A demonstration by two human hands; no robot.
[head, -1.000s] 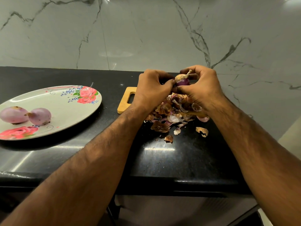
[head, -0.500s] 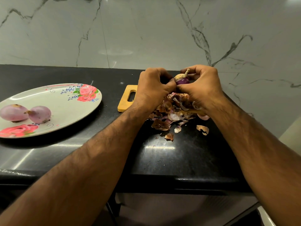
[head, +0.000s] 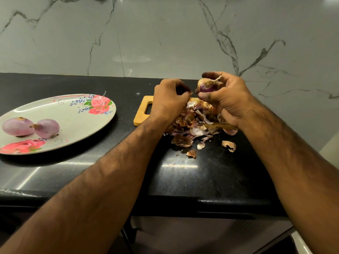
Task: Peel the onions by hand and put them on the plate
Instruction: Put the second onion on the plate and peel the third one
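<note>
My right hand (head: 226, 99) grips a partly peeled onion (head: 206, 85), purple flesh showing under tan skin, held above the wooden cutting board (head: 142, 110). My left hand (head: 169, 99) is just left of it, fingers curled and pinching a small scrap of brown skin at the fingertips. A heap of onion peels (head: 194, 123) lies on the board below both hands. At the left, two peeled pinkish onions (head: 17, 126) (head: 47, 128) lie on the flowered plate (head: 73, 118).
Loose peel scraps (head: 229, 145) are scattered on the black counter (head: 201, 173) in front of the board. The counter's front edge runs below my forearms. A marble wall (head: 165, 33) backs the counter.
My hands have parted: the left has pulled away leftward from the onion with a bit of skin, while the right has kept the onion and turned it slightly.
</note>
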